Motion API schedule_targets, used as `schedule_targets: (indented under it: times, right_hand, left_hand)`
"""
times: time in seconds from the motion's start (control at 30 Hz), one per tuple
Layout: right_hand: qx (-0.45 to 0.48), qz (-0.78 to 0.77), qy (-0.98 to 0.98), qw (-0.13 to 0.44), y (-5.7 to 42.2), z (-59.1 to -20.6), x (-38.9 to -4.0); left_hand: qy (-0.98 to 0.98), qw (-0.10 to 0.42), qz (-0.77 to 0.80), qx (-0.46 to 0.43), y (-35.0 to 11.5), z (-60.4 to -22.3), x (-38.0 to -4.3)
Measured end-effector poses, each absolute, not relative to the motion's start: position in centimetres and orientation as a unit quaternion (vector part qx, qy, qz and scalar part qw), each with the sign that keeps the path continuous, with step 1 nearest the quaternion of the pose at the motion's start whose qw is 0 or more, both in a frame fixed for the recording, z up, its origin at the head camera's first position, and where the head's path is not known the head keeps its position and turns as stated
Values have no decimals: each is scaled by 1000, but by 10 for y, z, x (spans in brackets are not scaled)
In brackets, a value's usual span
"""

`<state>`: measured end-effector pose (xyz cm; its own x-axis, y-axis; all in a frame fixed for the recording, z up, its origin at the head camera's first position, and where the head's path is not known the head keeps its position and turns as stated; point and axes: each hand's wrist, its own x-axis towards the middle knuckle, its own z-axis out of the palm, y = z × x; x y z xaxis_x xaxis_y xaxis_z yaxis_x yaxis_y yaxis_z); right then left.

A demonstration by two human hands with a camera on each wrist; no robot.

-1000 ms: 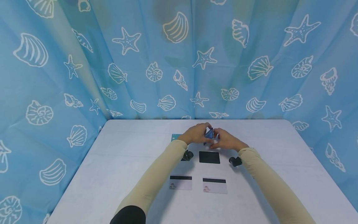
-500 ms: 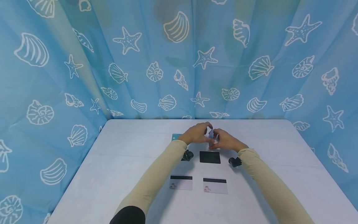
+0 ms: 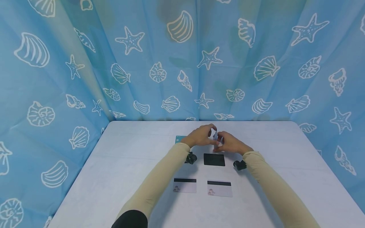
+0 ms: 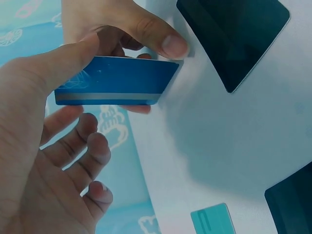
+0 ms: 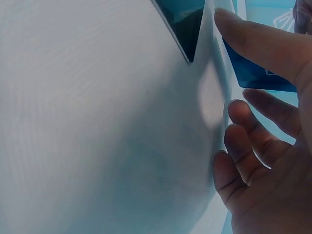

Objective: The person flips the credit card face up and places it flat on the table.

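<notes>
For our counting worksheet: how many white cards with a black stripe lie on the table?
2, in the nearest row: left striped card, right striped card. Others may be hidden.

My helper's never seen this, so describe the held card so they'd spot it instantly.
Near the far edge of the white table, the left hand and right hand are close together. They pinch the blue card, grey-striped along one long edge. Unlike the teal card and black card lying flat nearby, it is held.
</notes>
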<state>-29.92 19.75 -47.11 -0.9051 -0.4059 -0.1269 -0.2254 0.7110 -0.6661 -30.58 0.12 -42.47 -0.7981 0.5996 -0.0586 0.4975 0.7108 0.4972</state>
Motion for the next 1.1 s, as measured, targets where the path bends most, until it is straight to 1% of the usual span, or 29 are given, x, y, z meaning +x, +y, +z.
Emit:
schedule_targets:
  times: [0.17,0.33,0.6,0.93,1.1]
  right_hand:
    - [-169,-335,917,132,198,-471,-300]
    - [-173,-320,923,120,199,-472,-301]
    - [-175,-310,928,112,202,-467,-300]
    - [-152,-313,931,113,207,-463,-301]
    - [-161,-311,931,105,210,-462,-302]
  left_hand:
    - [916,106,245,300,-1,-424,-306]
    - [914,103,256,299,-5,-424,-307]
    - [913,84,270,295,-10,-424,-308]
    - [915,86,280,277,-17,-422,-309]
    - [920,84,272,269,-18,-423,-310]
